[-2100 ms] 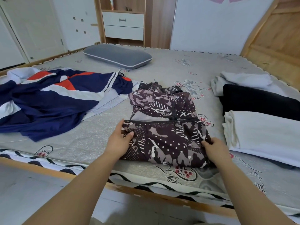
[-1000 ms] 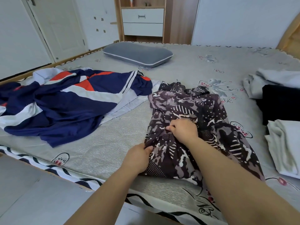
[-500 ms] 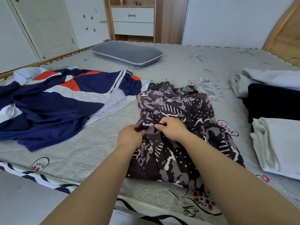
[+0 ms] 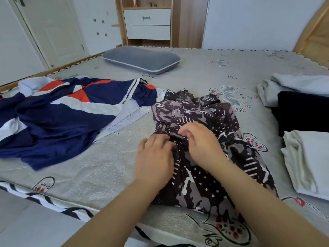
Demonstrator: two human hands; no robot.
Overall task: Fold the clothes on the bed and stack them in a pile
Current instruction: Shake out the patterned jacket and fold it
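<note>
Fingers (image 4: pixel 185 130) of right hand (image 4: pixel 201 143) curled, pinching a fold mid patterned garment (image 4: pixel 204 175); left hand (image 4: pixel 154 157) fingers bent, gripping fabric just beside it. Garment lies at near edge of bed (image 4: pixel 89 175), part-folded, not yet stacked. Right side: white folded item (image 4: pixel 309 163), black one (image 4: pixel 302 111), pale one (image 4: pixel 292 88) farther, side by side more than piled. Left: navy jacket (image 4: pixel 58 114) spread, unfolded, still to do. Far: grey pillow (image 4: pixel 142 59).

Home bedroom: bed (image 4: pixel 204 72), pillow (image 4: pixel 141 59), drawer cabinet (image 4: pixel 147 24).
</note>
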